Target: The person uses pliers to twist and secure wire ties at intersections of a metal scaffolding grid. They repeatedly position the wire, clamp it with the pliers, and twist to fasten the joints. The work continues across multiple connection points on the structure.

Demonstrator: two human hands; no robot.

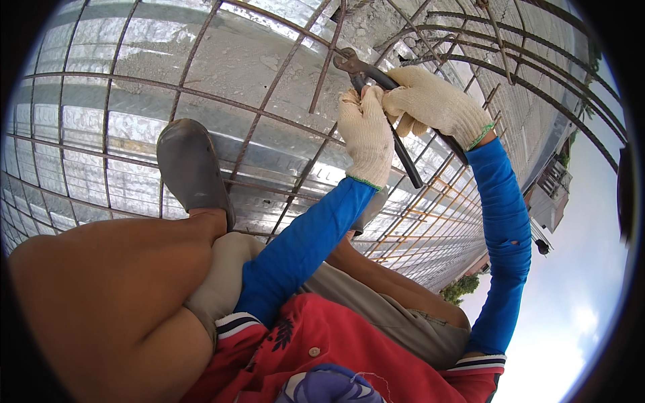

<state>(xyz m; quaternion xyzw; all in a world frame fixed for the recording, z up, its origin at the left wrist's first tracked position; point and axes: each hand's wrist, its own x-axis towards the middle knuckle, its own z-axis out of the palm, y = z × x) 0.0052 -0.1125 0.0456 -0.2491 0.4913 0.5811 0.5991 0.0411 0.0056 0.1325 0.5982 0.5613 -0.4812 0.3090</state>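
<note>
My right hand, in a cream knitted glove, is wrapped round a pair of pincers with black handles. The rusty jaws of the pincers lie against a rebar rod near its crossing with the mesh. One handle slants down past my left hand; the other runs under my right palm. In a matching glove, my left hand pinches its fingertips together just below the jaws. Whatever sits in that pinch is hidden. Beneath both hands stretches a rusty rebar mesh.
Corrugated metal decking, dusty with concrete debris, lies under the mesh. My shoe is planted at left among the bars. Several thick curved rebars arch over the upper right. A building and sky lie beyond the right edge.
</note>
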